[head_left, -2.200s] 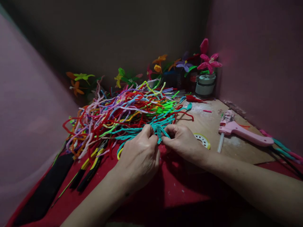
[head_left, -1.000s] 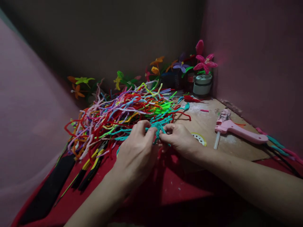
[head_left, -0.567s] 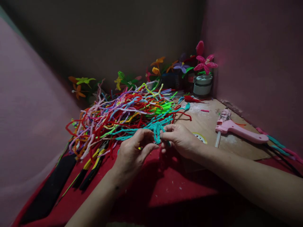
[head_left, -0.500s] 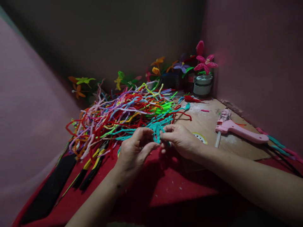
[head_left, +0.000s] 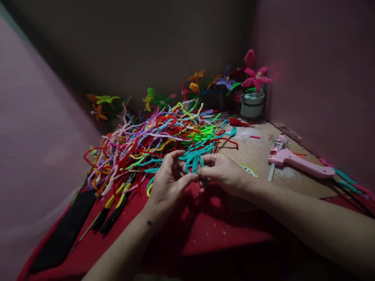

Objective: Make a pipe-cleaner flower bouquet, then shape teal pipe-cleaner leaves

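Both hands meet at the middle of the red cloth. My left hand and my right hand pinch a small bundle of teal pipe cleaners between their fingertips, its looped ends fanning upward. Just beyond lies a large tangled pile of pipe cleaners in red, pink, green, yellow and blue. How the bundle's base is joined is hidden by my fingers.
A pink glue gun lies on the wooden board at right. A tape roll sits behind my right hand. Finished pipe-cleaner flowers stand in pots in the back corner. Yellow-handled pliers and a black case lie at left.
My left hand has turned palm-up and its fingers have loosened around the teal bundle. The bundle has lifted slightly and its loops now fan out above my fingers.
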Demonstrator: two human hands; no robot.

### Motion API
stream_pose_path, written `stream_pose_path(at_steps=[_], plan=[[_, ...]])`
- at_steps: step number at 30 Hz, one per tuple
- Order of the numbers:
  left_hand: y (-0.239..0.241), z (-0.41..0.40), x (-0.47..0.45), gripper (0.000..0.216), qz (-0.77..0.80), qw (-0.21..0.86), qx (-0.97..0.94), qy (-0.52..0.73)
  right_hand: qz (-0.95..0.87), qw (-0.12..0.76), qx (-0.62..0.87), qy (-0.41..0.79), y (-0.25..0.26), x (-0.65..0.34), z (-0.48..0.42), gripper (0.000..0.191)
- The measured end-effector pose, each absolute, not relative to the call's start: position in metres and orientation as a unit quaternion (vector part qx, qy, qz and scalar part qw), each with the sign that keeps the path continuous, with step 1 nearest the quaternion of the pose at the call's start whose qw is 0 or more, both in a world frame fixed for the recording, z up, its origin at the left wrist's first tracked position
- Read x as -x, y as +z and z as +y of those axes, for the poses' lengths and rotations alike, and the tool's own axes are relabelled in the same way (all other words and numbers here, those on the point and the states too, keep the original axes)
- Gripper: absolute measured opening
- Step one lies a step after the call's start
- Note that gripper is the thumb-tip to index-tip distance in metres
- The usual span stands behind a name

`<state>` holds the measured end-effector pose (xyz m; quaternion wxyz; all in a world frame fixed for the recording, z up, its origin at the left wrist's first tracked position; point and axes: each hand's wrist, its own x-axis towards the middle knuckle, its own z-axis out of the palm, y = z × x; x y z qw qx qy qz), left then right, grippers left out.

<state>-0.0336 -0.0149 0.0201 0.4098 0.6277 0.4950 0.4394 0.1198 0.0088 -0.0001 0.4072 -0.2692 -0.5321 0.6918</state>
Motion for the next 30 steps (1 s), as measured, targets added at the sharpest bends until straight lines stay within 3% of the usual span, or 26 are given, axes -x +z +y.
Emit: stream_pose_path(at_steps=[5,11,18,30], plan=[[0.022,-0.011,0.048,0.047,0.424,0.569,-0.609,0.355,-0.49,0.374,0.245,0.749,-0.002,-0.119,0.01,0.007],[0.02,-0.009,0.049,0.023,0.458,0.478,-0.642,0.388,-0.416,0.341,0.239,0.809,-0.003,-0.12,0.012,0.009],[0.018,-0.008,0.04,0.017,0.432,0.618,-0.513,0.411,-0.422,0.327,0.241,0.811,-0.003,-0.12,0.012,0.009],[0.017,-0.009,0.032,0.023,0.486,0.617,-0.463,0.411,-0.462,0.413,0.279,0.733,-0.009,-0.114,0.006,0.018]])
